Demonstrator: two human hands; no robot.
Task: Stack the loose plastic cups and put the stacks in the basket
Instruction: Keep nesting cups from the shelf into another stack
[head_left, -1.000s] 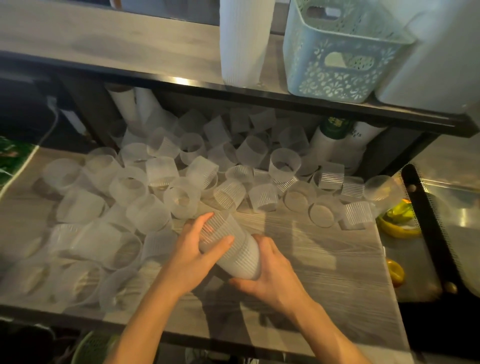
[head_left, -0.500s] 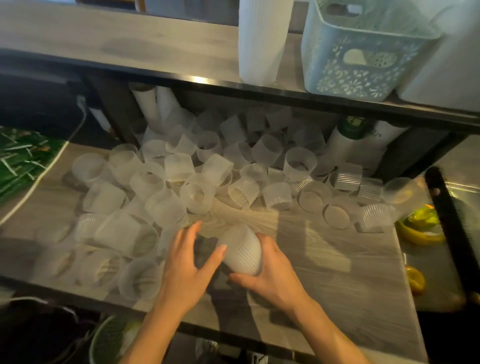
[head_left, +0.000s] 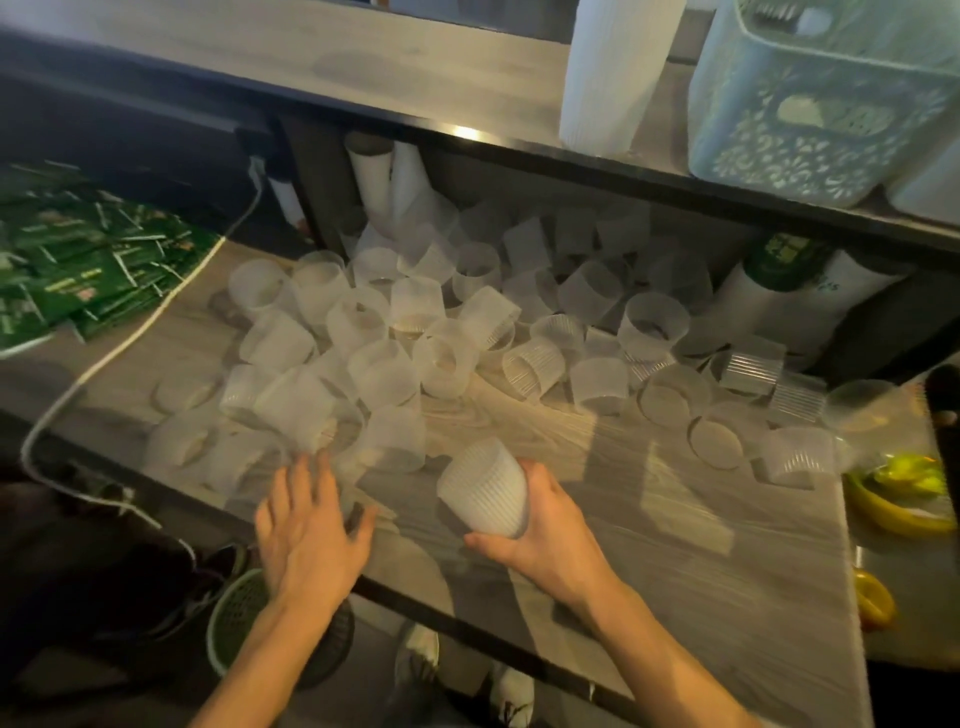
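Grey wood-grain table (head_left: 649, 499) fills the view, with a dark-edged upper shelf (head_left: 322, 67) across 12 o'clock carrying a pale blue perforated basket (head_left: 821, 119) at 1 o'clock and a tall white cup stack (head_left: 613, 73) just beside it. Loose translucent ribbed cups (head_left: 415, 332) lie scattered across the table from 10 to 2 o'clock, some upright, some tipped. Right hand (head_left: 540, 535) grips a short stack of cups (head_left: 485, 493) near centre, base tilted up; left hand (head_left: 306, 525), blurred, fingers spread flat, holds nothing at 7 o'clock.
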